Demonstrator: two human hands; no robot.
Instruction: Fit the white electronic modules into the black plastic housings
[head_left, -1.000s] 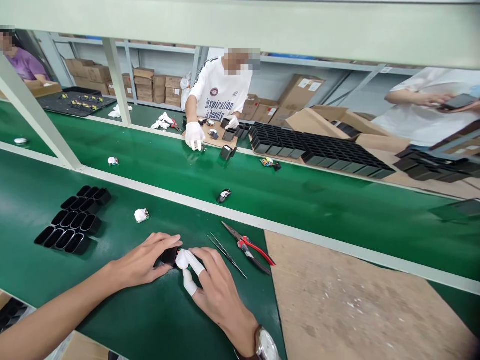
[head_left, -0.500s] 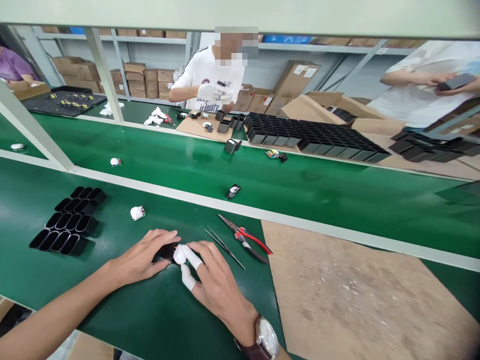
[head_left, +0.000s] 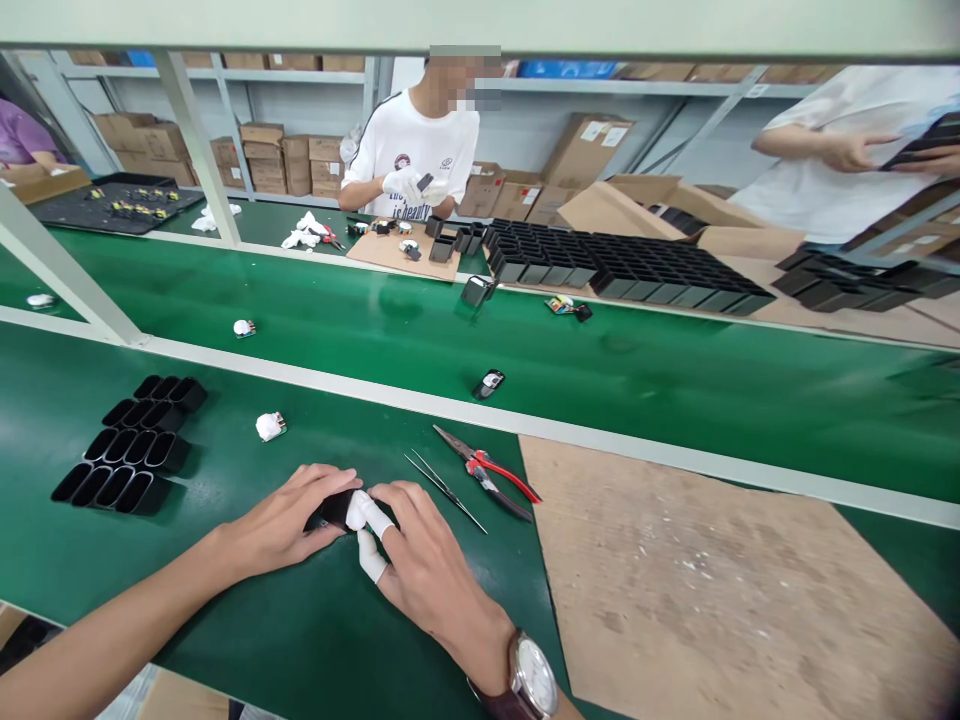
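My left hand [head_left: 300, 515] is closed around a black plastic case [head_left: 335, 509], which lies on its side with its mouth towards my right hand. White finger cots cover the thumb and index finger of my right hand [head_left: 420, 550]. Those two fingers grip a small part with a white blob [head_left: 355, 512] on it, at the mouth of the case. Most of that part is hidden by the fingers and the case. Tweezers [head_left: 446, 492] and red-handled pliers [head_left: 487, 473] lie just beyond my right hand. Another white-blobbed circuit part [head_left: 270, 426] sits beyond my left hand.
Several black cases [head_left: 124, 445] stand in rows at the left. A sheet of brown board [head_left: 720, 580] covers the right side. Beyond a pale rail [head_left: 337, 387] runs a green belt [head_left: 360, 320] with scattered parts. A co-worker [head_left: 420, 150] handles a black piece across it.
The white-blobbed part has gone slightly further into the case, pushed left by my right fingers. Parts on the green belt have shifted to the right.
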